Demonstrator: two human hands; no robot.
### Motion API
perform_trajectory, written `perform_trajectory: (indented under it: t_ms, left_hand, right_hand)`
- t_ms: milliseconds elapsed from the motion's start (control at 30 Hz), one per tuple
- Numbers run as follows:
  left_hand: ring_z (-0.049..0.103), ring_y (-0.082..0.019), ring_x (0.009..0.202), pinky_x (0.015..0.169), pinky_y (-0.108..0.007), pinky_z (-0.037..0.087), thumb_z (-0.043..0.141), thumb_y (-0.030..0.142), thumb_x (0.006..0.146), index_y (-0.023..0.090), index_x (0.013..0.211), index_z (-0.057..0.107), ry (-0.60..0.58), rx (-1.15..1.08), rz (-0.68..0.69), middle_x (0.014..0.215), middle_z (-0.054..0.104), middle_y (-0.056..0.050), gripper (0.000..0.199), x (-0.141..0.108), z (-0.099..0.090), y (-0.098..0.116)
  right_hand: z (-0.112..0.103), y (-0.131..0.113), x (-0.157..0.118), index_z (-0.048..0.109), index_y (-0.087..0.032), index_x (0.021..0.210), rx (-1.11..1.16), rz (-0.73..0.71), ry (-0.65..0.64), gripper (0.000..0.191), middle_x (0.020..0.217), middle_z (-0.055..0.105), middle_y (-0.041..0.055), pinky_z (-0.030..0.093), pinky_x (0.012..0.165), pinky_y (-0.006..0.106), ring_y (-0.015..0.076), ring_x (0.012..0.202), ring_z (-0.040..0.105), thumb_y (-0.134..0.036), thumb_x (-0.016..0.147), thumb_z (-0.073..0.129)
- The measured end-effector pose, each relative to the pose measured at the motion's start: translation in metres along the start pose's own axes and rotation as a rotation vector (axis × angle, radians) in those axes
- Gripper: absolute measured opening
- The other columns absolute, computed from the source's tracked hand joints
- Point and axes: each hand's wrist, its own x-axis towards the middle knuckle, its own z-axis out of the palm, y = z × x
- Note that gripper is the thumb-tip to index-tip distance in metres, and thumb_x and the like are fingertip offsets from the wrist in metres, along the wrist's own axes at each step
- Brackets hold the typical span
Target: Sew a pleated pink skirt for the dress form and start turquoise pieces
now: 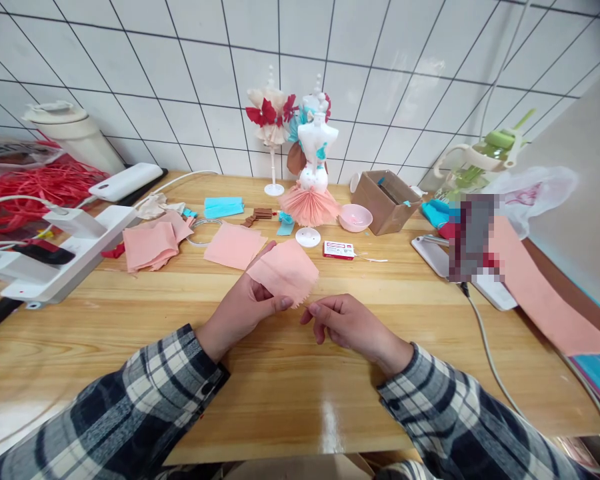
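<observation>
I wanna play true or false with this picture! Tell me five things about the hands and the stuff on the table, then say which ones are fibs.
1. The left hand is holding a peach sheet. True.
2. The right hand is inside the pink bowl. False: it is close to the lower edge of the peach sheet, and the bowl sits farther back.
3. The front white mannequin has a pleated peach skirt. True.
4. Both sleeves are plain red. False: they are plaid, dark and light.
5. The small red-and-white box is nearer the person than the pink bowl is. True.
</observation>
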Motion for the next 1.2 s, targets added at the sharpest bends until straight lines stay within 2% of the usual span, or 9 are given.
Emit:
perform_trajectory:
  t_ms: [167, 367, 600, 800, 933, 1067, 1200]
  left_hand:
    - [0.061, -0.025, 0.109, 0.086, -0.033, 0.053, 0.080, 0.026, 0.067, 0.026, 0.150, 0.012, 0.040, -0.020, -0.010, 0.128, 0.061, -0.010, 0.107, -0.001, 0.004, -0.003]
    - [0.061, -0.022, 0.108, 0.088, -0.031, 0.051, 0.076, 0.024, 0.071, 0.027, 0.150, 0.001, 0.198, 0.005, 0.057, 0.125, 0.061, -0.008, 0.109, -0.002, 0.012, -0.009]
    - [0.065, -0.016, 0.089, 0.081, -0.027, 0.053, 0.075, 0.020, 0.073, 0.024, 0.150, -0.005, 0.148, 0.002, 0.058, 0.101, 0.069, -0.002, 0.111, -0.005, 0.014, -0.004]
    - [0.065, -0.020, 0.096, 0.081, -0.029, 0.053, 0.075, 0.024, 0.072, 0.026, 0.151, -0.001, 0.129, 0.058, 0.083, 0.108, 0.068, -0.004, 0.109, -0.004, 0.014, -0.003]
    - [0.066, -0.019, 0.090, 0.078, -0.029, 0.054, 0.076, 0.025, 0.072, 0.025, 0.150, -0.001, 0.154, 0.045, 0.075, 0.101, 0.070, -0.003, 0.109, -0.005, 0.013, -0.004]
    - [0.066, -0.019, 0.091, 0.080, -0.030, 0.054, 0.076, 0.024, 0.071, 0.026, 0.150, -0.002, 0.186, 0.024, 0.073, 0.104, 0.069, -0.003, 0.111, -0.005, 0.012, -0.004]
    - [0.067, -0.017, 0.082, 0.076, -0.029, 0.055, 0.077, 0.022, 0.071, 0.025, 0.150, -0.003, 0.181, 0.023, 0.059, 0.091, 0.071, 0.000, 0.113, -0.006, 0.013, -0.002]
  right_hand:
    - [0.003, -0.006, -0.001, 0.064, -0.013, 0.086, 0.082, 0.027, 0.033, 0.049, 0.055, 0.058, -0.0028, 0.014, 0.034, 0.019, 0.0020, 0.033, 0.028, -0.060, 0.080, 0.055]
    - [0.005, -0.004, 0.000, 0.062, -0.014, 0.087, 0.201, -0.006, 0.086, 0.045, 0.058, 0.060, -0.0027, 0.016, 0.031, 0.018, 0.0014, 0.030, 0.031, -0.058, 0.083, 0.053]
    - [0.005, -0.004, 0.001, 0.061, -0.014, 0.086, 0.209, 0.007, 0.078, 0.046, 0.056, 0.059, -0.0029, 0.014, 0.032, 0.019, 0.0015, 0.030, 0.030, -0.059, 0.081, 0.055]
    - [0.006, -0.006, 0.000, 0.063, -0.013, 0.087, 0.195, 0.019, 0.085, 0.049, 0.055, 0.059, -0.0029, 0.013, 0.034, 0.020, 0.0023, 0.033, 0.026, -0.061, 0.080, 0.055]
    - [0.006, -0.006, 0.000, 0.063, -0.013, 0.087, 0.188, 0.029, 0.090, 0.049, 0.054, 0.058, -0.0029, 0.012, 0.035, 0.020, 0.0022, 0.034, 0.024, -0.061, 0.079, 0.056]
    - [0.005, -0.007, 0.000, 0.063, -0.013, 0.086, 0.192, 0.019, 0.090, 0.048, 0.054, 0.058, -0.0029, 0.011, 0.036, 0.021, 0.0021, 0.034, 0.025, -0.061, 0.079, 0.056]
    - [0.005, -0.007, 0.000, 0.063, -0.014, 0.087, 0.199, 0.018, 0.090, 0.047, 0.054, 0.058, -0.0031, 0.011, 0.036, 0.021, 0.0021, 0.034, 0.023, -0.060, 0.080, 0.056]
